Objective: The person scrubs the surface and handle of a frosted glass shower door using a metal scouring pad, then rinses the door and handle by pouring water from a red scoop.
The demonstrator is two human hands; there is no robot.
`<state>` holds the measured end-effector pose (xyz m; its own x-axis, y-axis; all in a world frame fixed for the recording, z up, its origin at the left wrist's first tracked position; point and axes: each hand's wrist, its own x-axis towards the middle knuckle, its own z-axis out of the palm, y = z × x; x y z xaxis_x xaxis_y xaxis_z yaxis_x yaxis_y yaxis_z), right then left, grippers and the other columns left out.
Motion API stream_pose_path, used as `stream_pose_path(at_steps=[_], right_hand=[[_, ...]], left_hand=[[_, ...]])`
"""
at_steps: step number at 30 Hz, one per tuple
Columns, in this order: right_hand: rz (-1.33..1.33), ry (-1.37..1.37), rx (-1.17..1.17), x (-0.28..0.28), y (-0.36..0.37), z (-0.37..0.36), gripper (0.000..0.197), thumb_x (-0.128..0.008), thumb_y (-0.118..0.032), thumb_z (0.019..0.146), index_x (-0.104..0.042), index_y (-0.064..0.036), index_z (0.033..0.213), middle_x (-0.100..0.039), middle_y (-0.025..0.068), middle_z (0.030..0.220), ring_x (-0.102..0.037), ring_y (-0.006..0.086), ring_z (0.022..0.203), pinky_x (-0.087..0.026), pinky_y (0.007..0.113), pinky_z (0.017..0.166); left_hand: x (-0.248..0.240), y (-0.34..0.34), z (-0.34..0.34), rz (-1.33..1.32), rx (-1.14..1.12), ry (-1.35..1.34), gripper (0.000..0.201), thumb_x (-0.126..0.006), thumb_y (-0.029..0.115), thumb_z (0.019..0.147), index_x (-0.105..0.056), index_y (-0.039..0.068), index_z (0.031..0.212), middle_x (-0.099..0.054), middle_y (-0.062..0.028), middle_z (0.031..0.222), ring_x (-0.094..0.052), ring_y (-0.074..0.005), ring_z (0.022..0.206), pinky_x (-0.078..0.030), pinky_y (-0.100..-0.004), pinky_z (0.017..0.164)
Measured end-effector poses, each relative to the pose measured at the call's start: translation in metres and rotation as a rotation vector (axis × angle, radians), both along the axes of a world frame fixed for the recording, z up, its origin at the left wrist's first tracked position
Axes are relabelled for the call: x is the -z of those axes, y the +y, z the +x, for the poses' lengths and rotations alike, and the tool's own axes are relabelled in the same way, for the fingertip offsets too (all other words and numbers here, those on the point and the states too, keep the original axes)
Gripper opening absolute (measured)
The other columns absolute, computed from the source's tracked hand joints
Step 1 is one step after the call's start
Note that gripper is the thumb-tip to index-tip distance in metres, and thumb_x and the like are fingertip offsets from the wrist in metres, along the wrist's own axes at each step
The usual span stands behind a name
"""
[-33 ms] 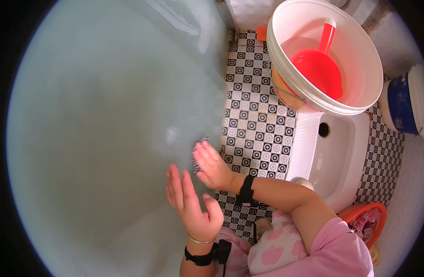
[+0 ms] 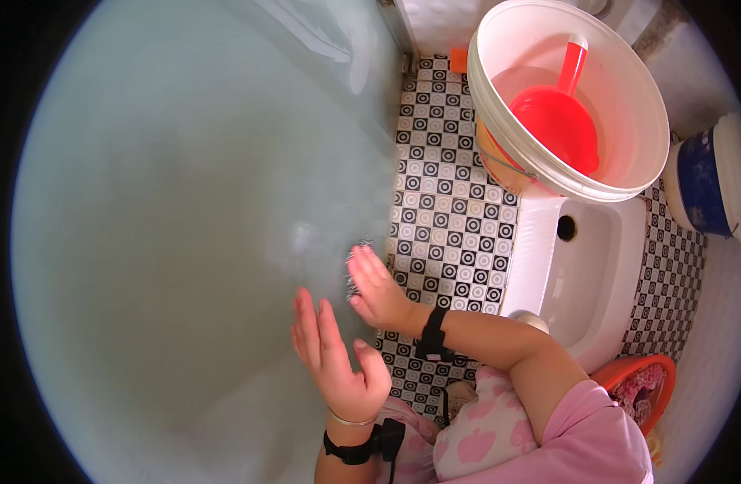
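Observation:
A large pale blue-green door-like panel (image 2: 185,242) fills the left side. My right hand (image 2: 378,286) presses a silvery steel wool scrubber (image 2: 352,289) against the panel near its right-hand edge; most of the scrubber is hidden under the palm and fingers. Lower and to the left, my left hand (image 2: 338,363) rests against or just off the same panel, fingers stretched and thumb apart, with nothing in it. Both wrists wear black straps.
Black-and-white patterned tiles (image 2: 447,218) cover the floor. A white squat toilet (image 2: 576,298) lies to the right, with a large white bucket (image 2: 487,97) holding a red dipper (image 2: 552,121) behind it. A blue-and-white bucket (image 2: 701,181) and an orange basin (image 2: 665,395) stand farther right.
My right hand, with the scrubber under it, has slid slightly right along the panel. The left hand has hardly moved.

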<state>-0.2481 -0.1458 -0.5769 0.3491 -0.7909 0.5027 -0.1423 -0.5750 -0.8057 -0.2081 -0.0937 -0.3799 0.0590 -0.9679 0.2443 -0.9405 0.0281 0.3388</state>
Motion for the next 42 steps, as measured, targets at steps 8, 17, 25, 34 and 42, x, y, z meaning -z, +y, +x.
stream_pose_path(at_steps=[8,17,25,34,42], right_hand=[[-0.021,-0.081,0.088,-0.079,-0.062,0.001,0.065,-0.053,-0.013,0.087,-0.029,0.0064,0.144,-0.026,0.027,0.151,-0.021,0.0478,0.14,-0.019,0.051,0.116],[-0.163,0.015,0.002,-0.048,0.008,0.01,0.066,-0.063,-0.017,0.08,-0.04,0.003,0.138,-0.028,0.0251,0.151,-0.026,0.044,0.139,-0.025,0.052,0.113],[0.23,-0.122,0.167,-0.046,-0.072,0.004,0.058,-0.04,-0.014,0.097,-0.02,0.0077,0.146,-0.017,0.0288,0.153,-0.016,0.0442,0.143,-0.014,0.045,0.118],[0.206,-0.012,-0.019,-0.008,0.073,0.023,0.071,-0.05,-0.019,0.093,-0.013,0.0093,0.147,-0.009,0.0331,0.153,-0.012,0.0463,0.143,-0.012,0.049,0.118],[0.661,-0.189,0.174,0.027,-0.034,0.014,0.062,-0.04,-0.022,0.1,-0.016,0.0117,0.145,-0.014,0.0288,0.154,-0.014,0.0396,0.144,-0.012,0.042,0.118]], left_hand=[[-0.006,0.013,0.006,-0.076,0.0,0.103,0.067,-0.044,-0.005,0.075,-0.035,-0.008,0.141,-0.034,-0.0283,0.147,-0.036,-0.0438,0.135,-0.03,-0.0473,0.11],[-0.009,0.017,0.009,-0.093,0.004,0.092,0.069,-0.043,-0.005,0.073,-0.035,-0.008,0.141,-0.034,-0.0279,0.147,-0.036,-0.0428,0.135,-0.029,-0.0463,0.111],[-0.006,0.019,0.01,-0.102,-0.004,0.095,0.068,-0.046,-0.003,0.072,-0.037,-0.01,0.139,-0.036,-0.029,0.145,-0.037,-0.045,0.133,-0.029,-0.0502,0.109],[-0.009,0.016,0.007,-0.081,-0.006,0.1,0.069,-0.043,-0.008,0.074,-0.033,-0.008,0.142,-0.033,-0.0283,0.147,-0.034,-0.0429,0.136,-0.028,-0.0468,0.112],[-0.009,0.023,0.005,-0.051,-0.009,0.127,0.071,-0.043,-0.008,0.074,-0.032,-0.006,0.144,-0.032,-0.0264,0.149,-0.033,-0.0411,0.138,-0.026,-0.0453,0.113]])
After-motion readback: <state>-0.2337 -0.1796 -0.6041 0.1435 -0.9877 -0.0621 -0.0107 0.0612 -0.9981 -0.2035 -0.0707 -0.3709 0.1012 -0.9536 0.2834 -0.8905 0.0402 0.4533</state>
